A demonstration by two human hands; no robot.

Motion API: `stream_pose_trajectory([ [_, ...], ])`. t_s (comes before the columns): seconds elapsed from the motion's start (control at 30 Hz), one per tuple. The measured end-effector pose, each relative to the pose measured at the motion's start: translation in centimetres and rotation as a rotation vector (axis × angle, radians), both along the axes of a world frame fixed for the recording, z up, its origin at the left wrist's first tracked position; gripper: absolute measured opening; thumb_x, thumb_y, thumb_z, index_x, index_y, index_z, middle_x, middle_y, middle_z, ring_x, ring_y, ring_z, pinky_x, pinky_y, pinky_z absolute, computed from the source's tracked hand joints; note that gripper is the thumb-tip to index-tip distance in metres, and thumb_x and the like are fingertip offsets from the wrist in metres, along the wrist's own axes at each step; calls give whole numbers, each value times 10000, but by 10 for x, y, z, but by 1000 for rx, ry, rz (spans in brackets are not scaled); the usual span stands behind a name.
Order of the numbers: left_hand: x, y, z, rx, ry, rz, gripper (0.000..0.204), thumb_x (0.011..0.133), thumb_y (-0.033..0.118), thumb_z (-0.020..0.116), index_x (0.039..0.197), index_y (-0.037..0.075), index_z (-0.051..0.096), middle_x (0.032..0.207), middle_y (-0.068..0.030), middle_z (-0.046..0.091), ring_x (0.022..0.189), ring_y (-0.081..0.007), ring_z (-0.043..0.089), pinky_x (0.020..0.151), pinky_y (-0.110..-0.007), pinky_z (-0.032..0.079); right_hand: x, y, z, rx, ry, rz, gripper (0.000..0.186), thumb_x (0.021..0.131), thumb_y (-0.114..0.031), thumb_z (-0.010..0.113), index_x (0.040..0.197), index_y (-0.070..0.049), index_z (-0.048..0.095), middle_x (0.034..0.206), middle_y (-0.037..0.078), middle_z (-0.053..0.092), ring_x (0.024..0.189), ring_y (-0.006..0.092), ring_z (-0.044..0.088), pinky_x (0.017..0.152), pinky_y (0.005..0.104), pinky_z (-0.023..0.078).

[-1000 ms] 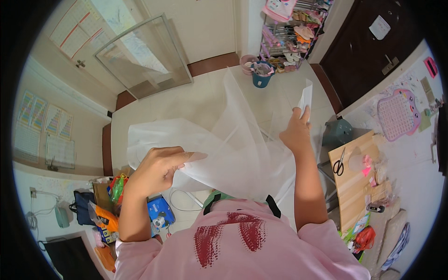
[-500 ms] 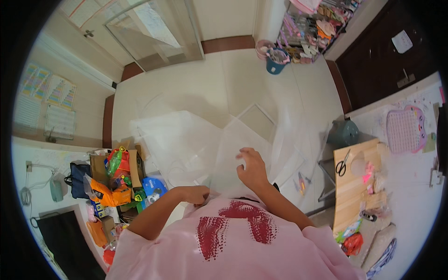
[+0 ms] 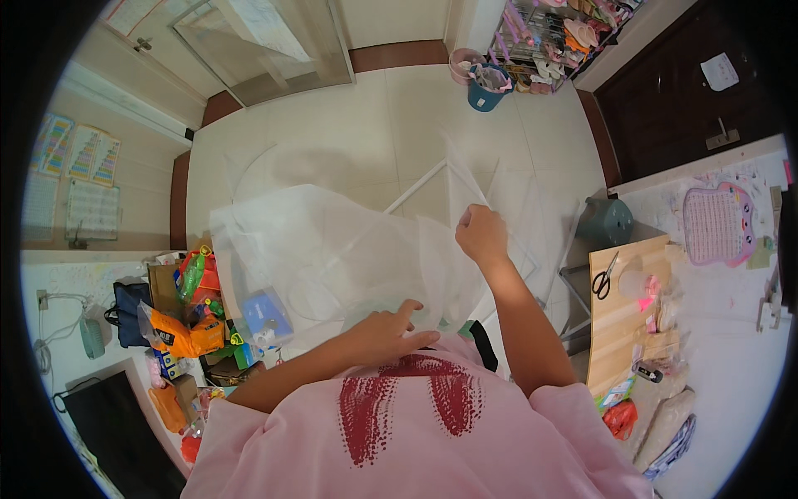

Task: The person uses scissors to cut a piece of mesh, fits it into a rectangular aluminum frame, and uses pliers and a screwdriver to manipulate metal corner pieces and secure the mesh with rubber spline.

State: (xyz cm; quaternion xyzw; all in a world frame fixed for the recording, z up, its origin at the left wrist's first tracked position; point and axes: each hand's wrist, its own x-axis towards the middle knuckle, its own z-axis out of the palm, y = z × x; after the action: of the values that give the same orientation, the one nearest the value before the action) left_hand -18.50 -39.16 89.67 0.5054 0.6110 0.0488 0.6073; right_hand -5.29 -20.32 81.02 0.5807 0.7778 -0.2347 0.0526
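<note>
A large sheet of sheer white netting spreads in front of me over the floor, with white strips along or beneath it. My right hand is closed and raised on the right, pinching part of the netting, which rises to a peak beside it. Close to my shirt front, my left hand lies over the near part of the netting, its fingers apart and pointing right. It seems to touch the netting without gripping it. Something pale green shows faintly through the netting by that hand; its kind is unclear.
At the left, boxes and bags stand by the wall, with an orange bag and a blue package. On the right are a wooden board with black-handled scissors and a dark green stool. Buckets stand near a shoe rack.
My right hand has moved up and right and closed, lifting netting. My left hand has moved right and opened its fingers. The netting has shifted, and my view has tilted slightly.
</note>
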Motion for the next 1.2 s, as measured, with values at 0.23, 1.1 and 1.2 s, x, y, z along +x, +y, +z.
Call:
stream_pose_trajectory([
  [0.23,-56,-7,-57,-73,-733,772,391,928,206,375,1232,-19,472,1139,-170,580,917,-289,613,824,-399,489,-4,-30,52,-188,620,-58,89,679,-84,622,720,-32,562,989,121,596,691,252,585,641,345,469],
  [1.1,-110,51,102,671,141,203,208,757,-86,546,951,-25,593,853,-166,625,843,-287,590,765,-309,462,-95,-44,194,223,516,987,656,662,51,596,1278,-111,440,1311,136,457,782,327,625,675,394,500],
  [1.2,-126,40,101,594,228,301,295,724,-13,643,1007,-14,563,956,-205,607,902,-313,573,799,-348,450,-126,-43,196,259,341,974,424,685,-16,618,1099,-87,560,1107,111,569,832,325,622,684,402,497],
])
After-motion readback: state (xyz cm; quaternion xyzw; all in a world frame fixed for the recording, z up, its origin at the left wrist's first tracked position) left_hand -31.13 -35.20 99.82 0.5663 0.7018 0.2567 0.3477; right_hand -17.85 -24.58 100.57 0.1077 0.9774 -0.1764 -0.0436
